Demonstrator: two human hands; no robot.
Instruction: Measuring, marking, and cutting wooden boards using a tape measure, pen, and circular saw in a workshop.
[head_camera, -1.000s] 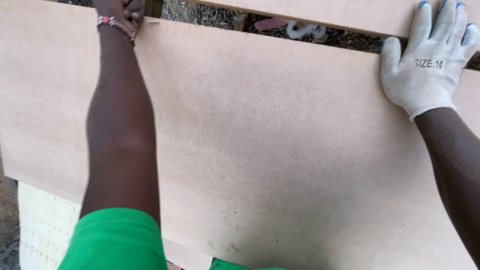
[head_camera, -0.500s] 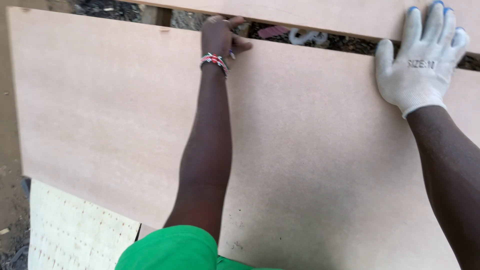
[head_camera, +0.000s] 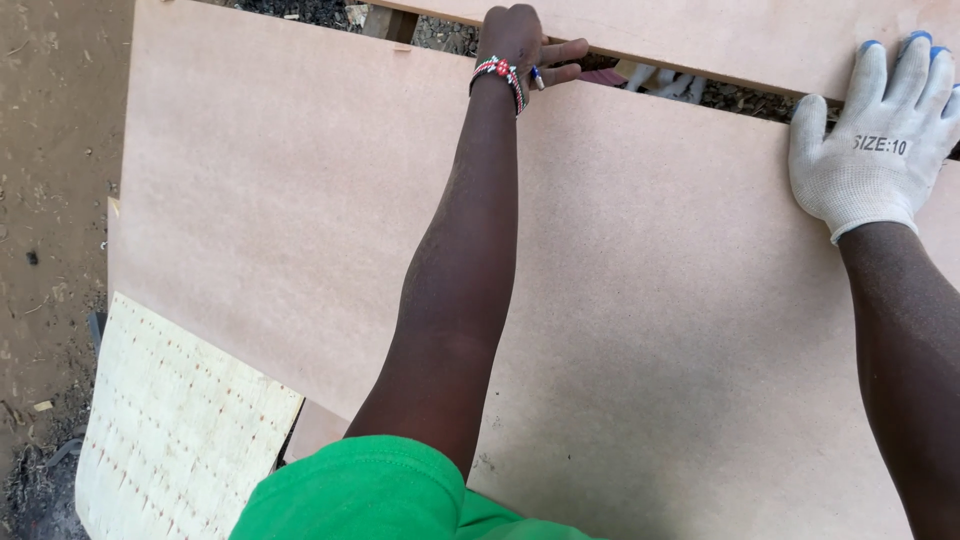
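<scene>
Green sleeve (head_camera: 370, 495): nearest you, over the near edge of the fibreboard sheet (head_camera: 690, 330), your left arm running up from it.
Perforated pale board (head_camera: 170, 430): lies lower, tucked under the sheet's near left corner, on bare dirt ground (head_camera: 50, 200).
Sheet: large, smooth, tan, unmarked; its long axis runs left to right across you, and it fills the space between your arms.
Key relation: the sheet's far edge lies right under both hands, so neither hand is nearer.
Left hand (head_camera: 520, 45): bare, beaded bracelet (head_camera: 502, 76) at the wrist, fingers curled over the far edge, gripping it.
Right hand (head_camera: 880, 140): white knit glove with blue fingertips, fingers spread flat, pressing the sheet by the far edge.
Second board (head_camera: 700, 35): beyond a narrow gap from the sheet.
</scene>
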